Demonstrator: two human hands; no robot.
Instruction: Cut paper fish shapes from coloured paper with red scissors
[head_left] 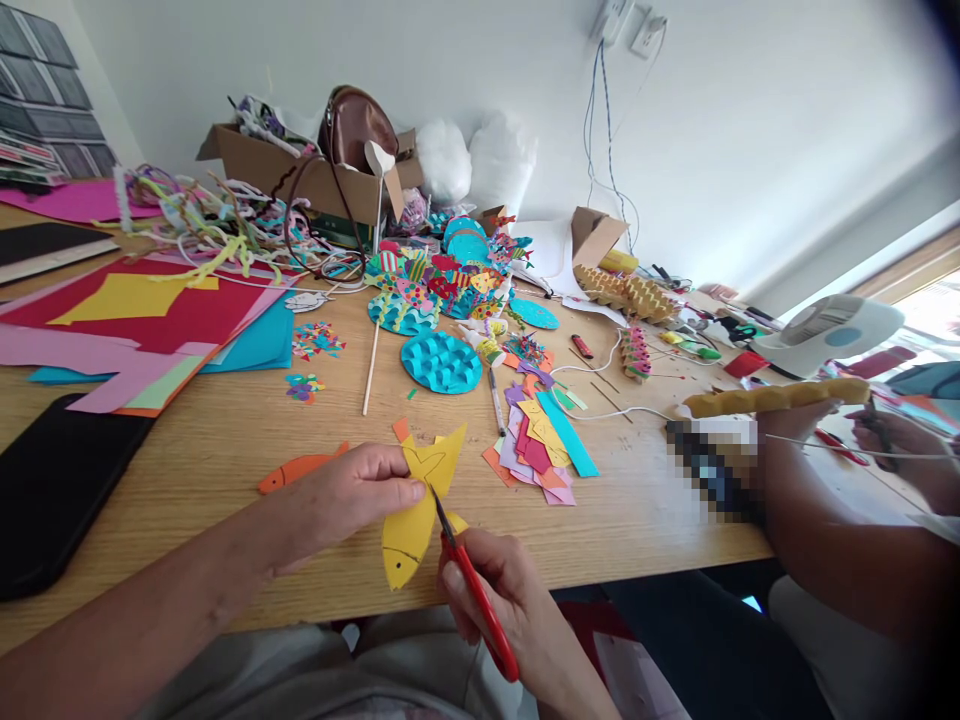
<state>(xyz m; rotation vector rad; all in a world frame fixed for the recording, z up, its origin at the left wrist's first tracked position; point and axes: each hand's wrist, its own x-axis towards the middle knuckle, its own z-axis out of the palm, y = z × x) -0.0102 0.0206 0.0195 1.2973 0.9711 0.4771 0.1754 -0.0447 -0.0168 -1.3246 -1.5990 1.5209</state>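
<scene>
Between the fingers and thumb of my left hand (367, 485) is a yellow paper fish (409, 530), with a drawn eye, a gill line and a pencilled tail outline. My right hand (499, 590) is closed round red-handled scissors (480, 600). Their dark blades point up and touch the fish's edge near the tail. Just behind my left wrist, an orange paper fish (289, 474) lies on the table, partly covered by the hand. A small yellow scrap shows beside the right fingers.
Paper scraps (536, 440) lie ahead to the right, near a blue textured oval (441, 362). Coloured sheets (172, 320) and a black phone-like slab (60, 500) are at left. On the right, a co-worker's arm (840, 500) reaches over the table beside a sewing machine (832, 335).
</scene>
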